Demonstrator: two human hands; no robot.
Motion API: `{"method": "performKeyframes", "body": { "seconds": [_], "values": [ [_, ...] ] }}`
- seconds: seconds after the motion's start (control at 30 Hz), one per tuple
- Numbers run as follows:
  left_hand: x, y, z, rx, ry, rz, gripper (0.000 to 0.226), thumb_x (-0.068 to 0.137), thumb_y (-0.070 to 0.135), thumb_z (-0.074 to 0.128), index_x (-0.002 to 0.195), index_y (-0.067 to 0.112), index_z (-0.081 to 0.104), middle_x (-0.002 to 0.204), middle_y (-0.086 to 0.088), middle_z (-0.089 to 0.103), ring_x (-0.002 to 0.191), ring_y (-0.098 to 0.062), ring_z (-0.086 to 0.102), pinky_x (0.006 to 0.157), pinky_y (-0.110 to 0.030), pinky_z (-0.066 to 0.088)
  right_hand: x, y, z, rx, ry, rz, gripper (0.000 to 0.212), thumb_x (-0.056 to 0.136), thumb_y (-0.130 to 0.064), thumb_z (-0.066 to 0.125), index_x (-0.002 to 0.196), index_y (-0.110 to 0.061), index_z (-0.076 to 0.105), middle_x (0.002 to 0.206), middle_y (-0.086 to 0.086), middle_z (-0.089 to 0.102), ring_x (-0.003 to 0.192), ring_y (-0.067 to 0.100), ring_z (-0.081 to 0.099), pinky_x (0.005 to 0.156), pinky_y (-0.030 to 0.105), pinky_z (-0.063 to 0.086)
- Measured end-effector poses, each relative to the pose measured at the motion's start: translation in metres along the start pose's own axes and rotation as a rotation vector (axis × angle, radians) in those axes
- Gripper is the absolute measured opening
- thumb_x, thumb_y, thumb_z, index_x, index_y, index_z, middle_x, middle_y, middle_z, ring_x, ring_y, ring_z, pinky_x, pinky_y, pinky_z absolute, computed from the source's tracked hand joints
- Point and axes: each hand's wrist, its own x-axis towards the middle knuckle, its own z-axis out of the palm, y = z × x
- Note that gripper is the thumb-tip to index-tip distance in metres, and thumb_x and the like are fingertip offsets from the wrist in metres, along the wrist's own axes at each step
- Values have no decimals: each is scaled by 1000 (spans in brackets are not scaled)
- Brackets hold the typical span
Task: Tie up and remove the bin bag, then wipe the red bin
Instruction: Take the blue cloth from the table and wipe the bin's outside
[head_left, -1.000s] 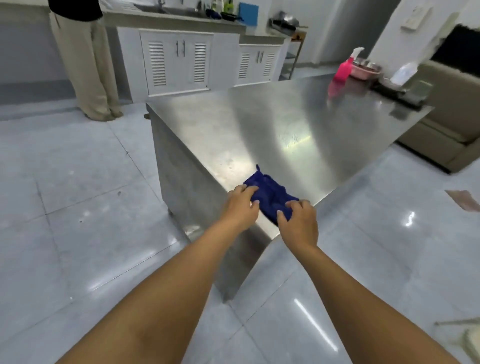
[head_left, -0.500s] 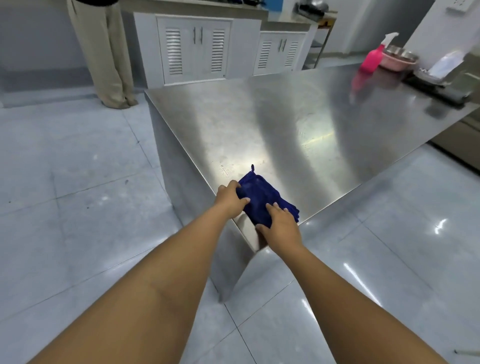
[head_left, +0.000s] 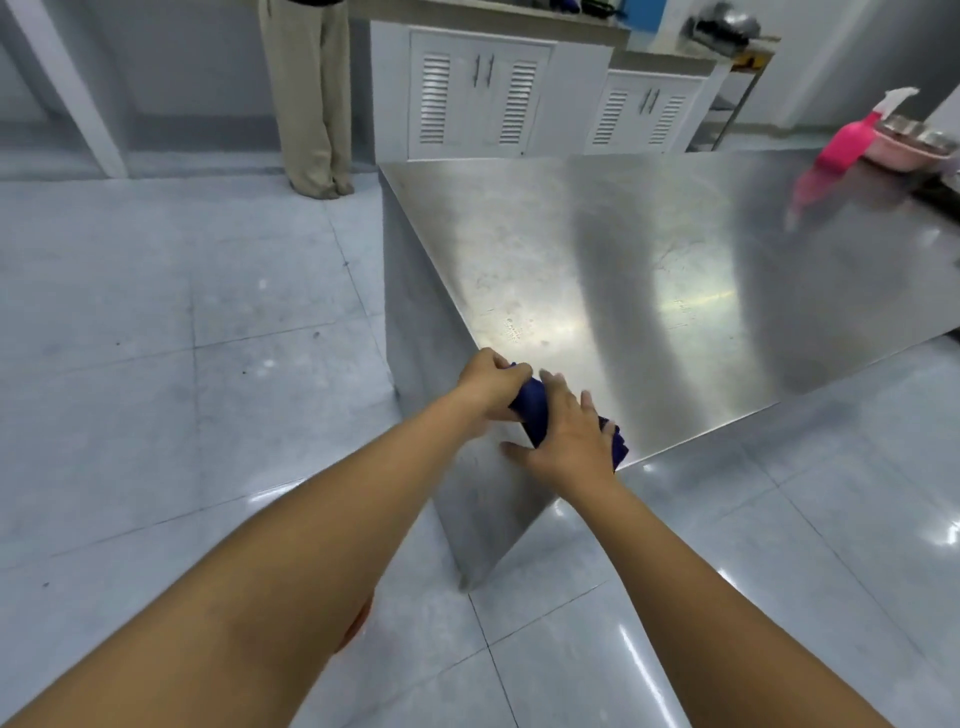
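Bare forearms stretch out from the bottom of the view over glossy grey floor tiles (head_left: 156, 332), meeting at the near corner of a steel table (head_left: 649, 270). A dark blue cloth (head_left: 535, 415) lies bunched on that corner, right at the table's edge, and both hands are on it. The left hand (head_left: 491, 384) has its fingers curled around the cloth's far end, gripping it. The right hand (head_left: 569, 436) lies over the cloth's near part with fingers spread wide and flat, thumb stuck out to the side over the table's edge; a little blue fabric pokes out past its fingertips.

Beyond the hands the tabletop runs bare and shiny, with pale reflections across it. At its far right end stands a pink spray bottle (head_left: 852, 140) with a white nozzle, and just beside it a pink basin (head_left: 906, 150) holding metal bowls.

Further back, white cabinets (head_left: 478, 98) with slatted doors run along the wall under a counter. To their left a person in loose beige trousers (head_left: 309, 98) stands on the tiles, seen only from the waist down. The red bin and its bag do not show from this angle.
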Motion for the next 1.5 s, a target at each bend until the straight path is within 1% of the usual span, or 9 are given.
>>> {"method": "performKeyframes", "body": {
  "seconds": [0.17, 0.33, 0.5, 0.83, 0.97, 1.07, 1.23, 1.37, 1.5],
  "values": [
    [-18, 13, -50, 105, 87, 101, 21, 81, 18, 57, 67, 18, 41, 83, -11, 58, 89, -33, 63, 78, -43, 58, -3, -47, 18, 348, -1, -111, 66, 82, -5, 42, 135, -43, 34, 92, 1, 66, 74, 21, 61, 63, 32, 50],
    [-40, 9, -104, 108, 70, 95, 14, 82, 16, 60, 85, 12, 48, 82, -10, 59, 73, -25, 64, 60, -34, 59, -22, -97, 34, 916, -287, 5, 37, 85, 0, 44, 103, -30, 57, 95, -2, 67, 90, 22, 63, 65, 27, 51],
    [-52, -47, -152, 48, 71, 69, 20, 87, 22, 58, 100, 10, 49, 88, -10, 63, 63, -22, 62, 58, -30, 56, -40, -102, 93, 1398, -439, 338, 35, 86, 2, 50, 113, -20, 59, 107, 11, 69, 95, 28, 66, 72, 38, 59],
    [-14, -366, -228, 654, 6, -132, 7, 78, 23, 61, 82, 18, 65, 90, -4, 69, 89, -24, 66, 80, -34, 53, -66, 1, 296, 1320, -308, 813, 31, 83, -10, 64, 112, -9, 54, 116, 19, 62, 105, 36, 59, 95, 53, 48],
    [23, -501, -227, 1079, -258, -252, 60, 72, 35, 68, 127, 19, 51, 128, -4, 55, 118, -26, 52, 98, -32, 45, -66, 52, 395, 1358, -299, 899, 27, 89, -12, 58, 114, -5, 51, 124, 21, 58, 107, 35, 56, 92, 49, 47],
    [56, -571, -218, 1326, -397, -244, 85, 76, 45, 63, 146, 29, 19, 154, -4, 27, 144, -33, 17, 116, -50, 14, -60, 81, 465, 1407, -389, 895, 12, 96, -16, 46, 94, -8, 55, 128, 27, 54, 120, 37, 50, 104, 46, 39],
    [100, -630, -206, 1137, -412, -194, 71, 85, 26, 52, 140, 51, 14, 141, -1, 43, 119, -28, 50, 102, -38, 43, -45, 110, 562, 1638, -388, 736, 42, 96, -26, 41, 137, -17, 45, 150, 21, 19, 139, 33, 31, 112, 45, 25],
    [119, -637, -202, 1068, -401, -119, 63, 87, 27, 44, 139, 51, 20, 148, 5, 38, 129, -29, 42, 110, -43, 34, -29, 124, 603, 1705, -331, 637, 47, 94, -43, 42, 128, -12, 50, 143, 12, 47, 100, 26, 62, 86, 42, 48],
    [118, -600, -208, 716, -293, -95, 54, 65, 18, 44, 117, 29, 55, 120, -5, 62, 106, -27, 58, 91, -41, 49, -21, 114, 603, 1832, -358, 587, 25, 89, -44, 47, 97, -25, 60, 136, 2, 49, 87, 17, 57, 73, 32, 47]
  ]
}}
